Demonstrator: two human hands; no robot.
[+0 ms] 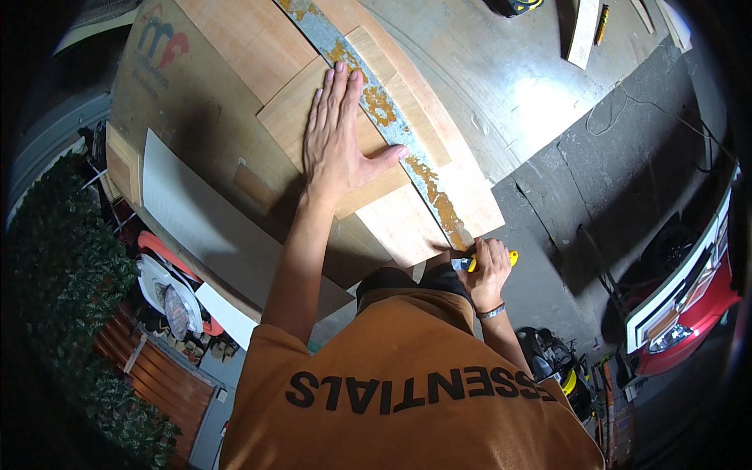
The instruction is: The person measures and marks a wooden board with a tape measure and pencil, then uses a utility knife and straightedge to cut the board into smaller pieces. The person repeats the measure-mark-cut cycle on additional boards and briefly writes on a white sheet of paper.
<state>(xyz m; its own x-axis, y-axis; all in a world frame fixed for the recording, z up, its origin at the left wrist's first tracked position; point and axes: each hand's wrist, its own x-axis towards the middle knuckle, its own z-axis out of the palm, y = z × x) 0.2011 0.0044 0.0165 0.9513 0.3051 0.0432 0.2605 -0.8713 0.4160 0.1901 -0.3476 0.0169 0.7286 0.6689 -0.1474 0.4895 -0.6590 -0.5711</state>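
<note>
My left hand (337,149) lies flat with the thumb stretched out. Its fingertips and thumb press on a long metal straightedge (380,106) with worn, rust-coloured patches. Under the straightedge are thin light-wood sheets (399,227), overlapping on a larger brown board (204,141). Close to the near end of the straightedge, my right hand (489,274) is closed around a yellow utility knife (513,258). The knife's metal tip points left, beside the sheets' near edge; whether it touches them I cannot tell.
A tape measure (514,7), a wood strip (583,35) and a slim yellow-black tool (602,23) lie on the table's far right. A white sheet (196,211) leans at the left. Grey floor (548,196) with a thin cable and a red vehicle (697,329) are on the right.
</note>
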